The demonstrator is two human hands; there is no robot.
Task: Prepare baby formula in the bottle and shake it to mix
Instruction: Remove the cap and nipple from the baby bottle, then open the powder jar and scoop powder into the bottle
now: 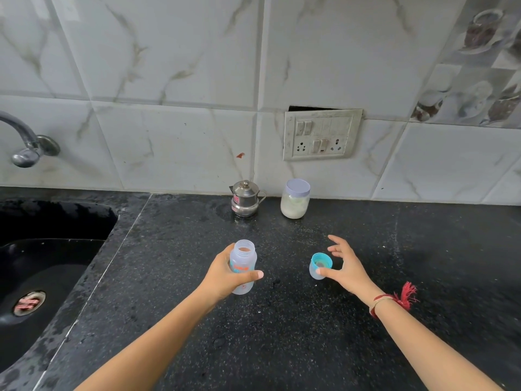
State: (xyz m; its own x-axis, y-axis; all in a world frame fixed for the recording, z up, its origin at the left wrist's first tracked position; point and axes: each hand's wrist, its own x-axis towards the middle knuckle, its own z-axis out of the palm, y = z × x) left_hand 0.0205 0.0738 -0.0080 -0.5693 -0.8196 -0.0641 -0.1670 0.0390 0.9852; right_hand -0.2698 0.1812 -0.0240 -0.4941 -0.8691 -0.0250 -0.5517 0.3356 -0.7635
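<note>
A clear baby bottle (243,259) with an orange print stands upright and uncapped on the black counter, and my left hand (225,275) is wrapped around its body. The bottle's cap (320,265), a clear cover with a teal ring, stands upside down on the counter to the right. My right hand (345,266) hovers beside the cap with fingers spread, thumb close to its lower edge, gripping nothing. At the back by the wall a jar (294,200) with a pale purple lid holds white powder, and a small lidded steel pot (244,198) stands left of it.
A black sink (42,263) with a drain lies at the left, a tap (25,145) above it. A switch and socket plate (321,135) is on the tiled wall. The dark speckled counter (282,334) stretches toward me and rightward.
</note>
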